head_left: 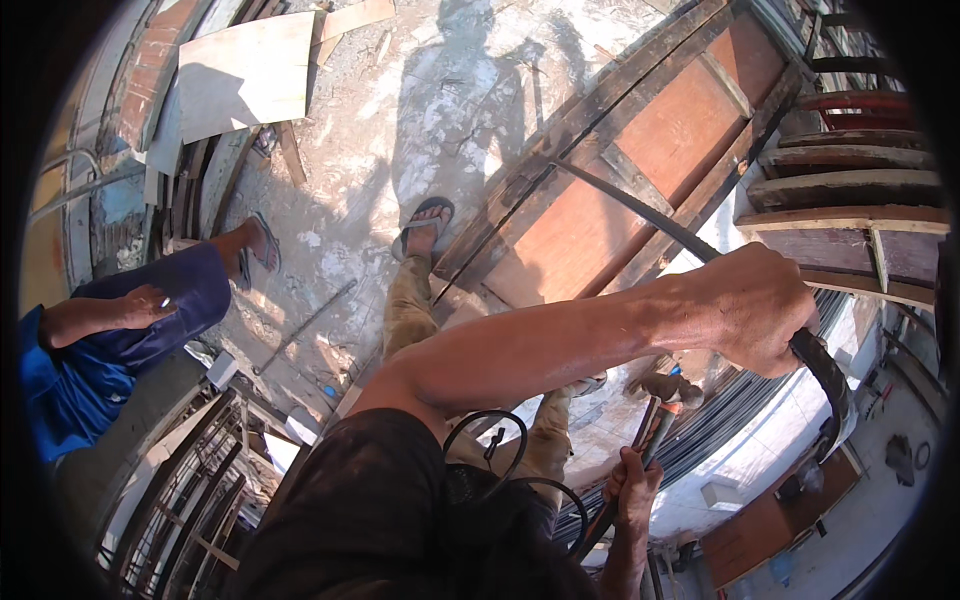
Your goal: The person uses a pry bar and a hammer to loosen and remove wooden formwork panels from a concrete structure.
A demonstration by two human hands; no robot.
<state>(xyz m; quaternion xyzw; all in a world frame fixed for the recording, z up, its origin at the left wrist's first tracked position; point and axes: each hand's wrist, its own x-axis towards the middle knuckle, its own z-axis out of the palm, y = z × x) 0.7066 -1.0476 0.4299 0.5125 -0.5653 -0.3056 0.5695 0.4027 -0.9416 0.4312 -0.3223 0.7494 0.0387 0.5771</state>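
Observation:
My left arm reaches across to the right, and my left hand (760, 310) is closed around a long dark pry bar (640, 206). Its straight end meets the timber frame of a wooden panel (580, 240), while the curved end hangs beyond my fist. Lower down, my right hand (634, 486) grips a hammer (655, 432) by its handle, head upward. The hammer is apart from the bar. The panel has reddish-brown plywood faces, battens and worn dark edges. I stand beside it, one sandalled foot (425, 228) near its long edge.
At the left is another person (140, 310) in blue top and dark shorts. A pale plywood sheet (250, 75) lies over boards behind them. Stacked timber frames (850, 190) stand at the right, above a bundle of dark rods (735, 400). Loose debris covers the dusty floor (330, 190).

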